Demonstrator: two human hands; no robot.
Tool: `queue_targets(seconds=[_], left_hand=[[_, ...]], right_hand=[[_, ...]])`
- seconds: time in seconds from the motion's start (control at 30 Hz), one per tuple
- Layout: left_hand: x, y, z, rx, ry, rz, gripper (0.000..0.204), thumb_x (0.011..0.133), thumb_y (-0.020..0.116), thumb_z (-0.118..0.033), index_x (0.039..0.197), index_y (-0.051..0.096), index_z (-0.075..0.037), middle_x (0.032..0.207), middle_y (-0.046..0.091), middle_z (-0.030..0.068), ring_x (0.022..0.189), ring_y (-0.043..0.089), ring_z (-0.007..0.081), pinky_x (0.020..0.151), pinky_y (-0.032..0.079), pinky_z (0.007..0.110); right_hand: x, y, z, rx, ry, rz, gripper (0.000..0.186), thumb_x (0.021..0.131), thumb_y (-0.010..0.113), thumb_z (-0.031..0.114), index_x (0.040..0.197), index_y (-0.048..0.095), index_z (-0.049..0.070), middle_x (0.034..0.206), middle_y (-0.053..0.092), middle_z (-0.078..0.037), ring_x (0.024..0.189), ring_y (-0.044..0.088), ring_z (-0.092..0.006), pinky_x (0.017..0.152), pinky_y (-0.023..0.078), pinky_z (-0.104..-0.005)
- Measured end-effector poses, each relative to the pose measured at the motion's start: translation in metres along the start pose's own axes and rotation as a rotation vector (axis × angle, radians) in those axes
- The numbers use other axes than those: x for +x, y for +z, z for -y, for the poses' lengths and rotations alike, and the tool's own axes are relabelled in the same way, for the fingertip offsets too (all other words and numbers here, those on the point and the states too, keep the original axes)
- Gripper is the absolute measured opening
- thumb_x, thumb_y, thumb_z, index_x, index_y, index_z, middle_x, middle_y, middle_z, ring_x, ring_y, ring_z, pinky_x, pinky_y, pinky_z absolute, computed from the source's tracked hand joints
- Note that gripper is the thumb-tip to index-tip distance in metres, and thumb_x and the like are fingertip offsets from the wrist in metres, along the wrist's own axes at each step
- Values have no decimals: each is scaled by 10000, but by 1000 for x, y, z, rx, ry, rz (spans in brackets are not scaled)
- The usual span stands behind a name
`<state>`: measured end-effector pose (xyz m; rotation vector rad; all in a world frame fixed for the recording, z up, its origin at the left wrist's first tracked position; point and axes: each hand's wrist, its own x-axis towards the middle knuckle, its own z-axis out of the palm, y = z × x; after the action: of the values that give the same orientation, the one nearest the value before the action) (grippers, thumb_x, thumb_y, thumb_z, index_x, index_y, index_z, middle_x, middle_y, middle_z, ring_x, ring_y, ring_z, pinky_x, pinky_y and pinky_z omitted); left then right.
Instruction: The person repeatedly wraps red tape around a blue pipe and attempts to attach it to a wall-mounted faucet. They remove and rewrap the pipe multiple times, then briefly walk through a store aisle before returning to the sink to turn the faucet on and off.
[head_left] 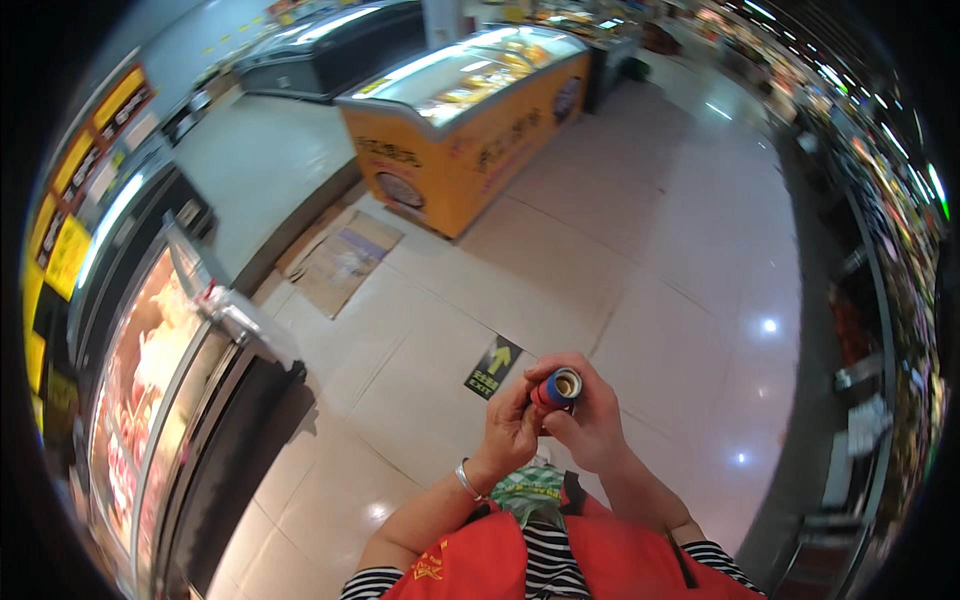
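Observation:
Both my hands close around a short-looking tube, seen almost end-on. Its end is hollow, pale inside with a blue band around it, and red shows just below. The rest of the tube is hidden by my fingers, so its length and kind cannot be told. My left hand, with a bangle at the wrist, grips it from the left, lower down. Wrapped round its right side is my right hand. Below the hands, close to my red vest, something green and white, like printed plastic, shows in part.
A yellow glass-topped display freezer stands ahead. At left is a lit meat counter with a dark side. Flattened cardboard lies on the tiled floor, near a floor arrow sign. Stocked shelves run along the right.

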<state>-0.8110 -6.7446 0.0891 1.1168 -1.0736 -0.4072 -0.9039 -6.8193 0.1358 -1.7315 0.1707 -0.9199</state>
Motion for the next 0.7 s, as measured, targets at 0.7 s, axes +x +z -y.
queue_targets(seconds=[0.7], left_hand=[[-268, -146, -196, 268, 120, -658, 293, 857, 503, -77, 1142, 481, -13, 891, 583, 96, 742, 570, 218, 677, 447, 309]], right_hand=[[-81, 270, 113, 623, -272, 1124, 311, 742, 614, 115, 1032, 566, 14, 1113, 467, -145, 1018, 463, -252, 859, 376, -322]])
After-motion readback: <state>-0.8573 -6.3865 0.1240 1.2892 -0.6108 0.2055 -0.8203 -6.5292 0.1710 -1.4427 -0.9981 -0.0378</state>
